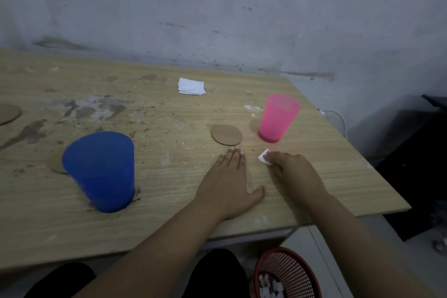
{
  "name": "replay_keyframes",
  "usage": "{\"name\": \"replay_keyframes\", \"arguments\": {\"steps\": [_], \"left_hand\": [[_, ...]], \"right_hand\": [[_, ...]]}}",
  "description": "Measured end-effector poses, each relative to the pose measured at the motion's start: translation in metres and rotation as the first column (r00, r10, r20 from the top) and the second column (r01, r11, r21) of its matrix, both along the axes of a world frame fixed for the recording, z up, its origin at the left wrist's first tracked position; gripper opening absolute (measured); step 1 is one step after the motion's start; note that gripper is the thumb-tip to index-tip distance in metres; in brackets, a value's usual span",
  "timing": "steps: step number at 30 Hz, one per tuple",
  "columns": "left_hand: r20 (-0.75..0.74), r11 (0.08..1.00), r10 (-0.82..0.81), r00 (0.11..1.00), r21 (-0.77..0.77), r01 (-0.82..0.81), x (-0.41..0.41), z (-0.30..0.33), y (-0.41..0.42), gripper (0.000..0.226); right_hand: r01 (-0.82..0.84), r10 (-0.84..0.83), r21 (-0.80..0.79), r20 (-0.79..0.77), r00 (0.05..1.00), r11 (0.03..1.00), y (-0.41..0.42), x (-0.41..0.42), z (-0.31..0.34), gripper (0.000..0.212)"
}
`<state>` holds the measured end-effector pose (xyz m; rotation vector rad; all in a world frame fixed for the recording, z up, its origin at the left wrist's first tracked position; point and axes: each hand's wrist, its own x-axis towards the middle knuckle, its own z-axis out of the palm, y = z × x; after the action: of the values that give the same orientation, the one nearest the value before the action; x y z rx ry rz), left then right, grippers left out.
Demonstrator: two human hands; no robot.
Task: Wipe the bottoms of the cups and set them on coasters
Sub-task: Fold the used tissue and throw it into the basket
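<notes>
A blue cup (100, 169) stands upright at the front left of the wooden table (169, 189), with a brown coaster edge showing under its left side. A pink cup (278, 117) stands upright at the right on another coaster (254, 126). A bare round cardboard coaster (226, 134) lies between them. My left hand (229, 176) rests flat on the table just below that coaster, fingers straight. My right hand (295, 172) holds a small white tissue (263, 157) against the tabletop, below the pink cup.
A folded white tissue stack (191, 86) lies at the back centre. Another coaster (8, 113) sits at the far left edge. A red mesh waste basket (287, 273) with used tissues stands on the floor by the table's front right corner. A grey wall backs the table.
</notes>
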<state>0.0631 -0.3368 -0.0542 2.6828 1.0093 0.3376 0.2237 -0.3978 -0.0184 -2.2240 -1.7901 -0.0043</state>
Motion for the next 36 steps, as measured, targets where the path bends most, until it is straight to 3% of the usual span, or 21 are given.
{"name": "replay_keyframes", "arguments": {"steps": [2, 8, 14, 18, 23, 25, 29, 34, 36], "left_hand": [[-0.003, 1.000, -0.004, 1.000, 0.017, 0.005, 0.000, 0.000, 0.000, 0.091], [0.013, 0.997, 0.005, 1.000, 0.071, -0.006, -0.001, -0.003, -0.001, 0.095], [0.033, 0.997, 0.025, 0.999, 0.067, -0.027, 0.001, -0.002, 0.001, 0.091], [0.013, 0.998, 0.017, 1.000, 0.066, -0.018, 0.000, -0.001, 0.001, 0.089], [0.003, 0.998, 0.016, 1.000, 0.057, -0.017, 0.000, -0.001, 0.001, 0.089], [-0.007, 0.999, 0.020, 1.000, 0.048, -0.020, 0.001, -0.002, 0.001, 0.090], [-0.021, 0.999, 0.021, 1.000, 0.036, -0.021, 0.001, 0.000, 0.001, 0.090], [-0.032, 1.000, 0.013, 0.999, 0.005, -0.013, 0.001, 0.003, -0.001, 0.089], [-0.031, 1.000, 0.007, 1.000, -0.010, -0.007, 0.000, 0.005, -0.001, 0.087]], "right_hand": [[0.041, -0.040, 0.035, -0.016, 0.999, 0.999, 0.012, -0.007, -0.001, 0.030], [-0.091, 0.112, 0.161, -0.130, 0.985, 0.983, 0.006, -0.025, -0.011, 0.023], [-0.021, 0.019, 0.046, 0.026, 0.999, 0.999, -0.004, 0.001, -0.005, 0.021], [0.064, -0.065, 0.055, 0.028, 0.997, 0.996, 0.022, -0.015, -0.009, 0.023], [-0.049, 0.052, 0.086, -0.027, 0.998, 0.995, 0.002, -0.022, -0.008, 0.031], [-0.073, 0.073, 0.023, -0.020, 0.997, 0.997, -0.012, -0.016, -0.005, 0.028], [0.001, 0.013, -0.124, 0.111, 0.994, 0.992, -0.020, 0.003, 0.004, 0.032], [0.235, -0.234, -0.008, 0.068, 0.970, 0.972, 0.004, -0.010, -0.006, 0.026], [0.240, -0.239, 0.058, -0.019, 0.971, 0.969, 0.007, -0.018, -0.012, 0.024]]}}
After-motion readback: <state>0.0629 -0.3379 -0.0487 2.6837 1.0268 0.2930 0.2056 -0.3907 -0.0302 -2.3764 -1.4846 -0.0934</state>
